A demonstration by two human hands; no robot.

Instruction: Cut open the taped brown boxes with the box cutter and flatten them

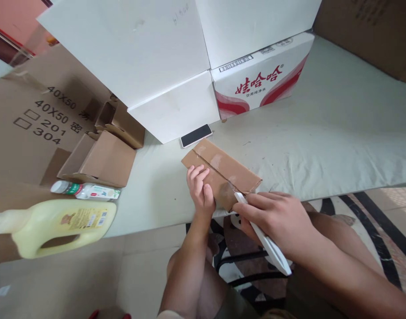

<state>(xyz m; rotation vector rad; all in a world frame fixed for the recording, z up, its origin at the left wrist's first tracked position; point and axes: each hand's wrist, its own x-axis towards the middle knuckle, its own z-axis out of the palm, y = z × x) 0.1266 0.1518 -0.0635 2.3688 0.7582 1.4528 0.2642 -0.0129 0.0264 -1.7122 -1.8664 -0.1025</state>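
Note:
In the middle of the head view, a small flat cardboard box (234,169) lies at the table's near edge, a seam running along its top. My left hand (201,188) grips its left side, fingers bent over the top face. My right hand (272,217) is closed around a white-handled utility knife (272,253). The knife's tip meets the box near the right end of the seam, by some clear tape. My right fingers hide part of the handle. Just behind the box is a phone (196,135) with a dark screen.
White cartons (176,106) stand at the back, one a red-printed water carton (259,86). On the left are open cardboard boxes (106,159), a small bottle (86,190) and a yellow jug (66,223). A pale green cloth (339,128) covers the table. A brown carton (372,35) occupies the back right.

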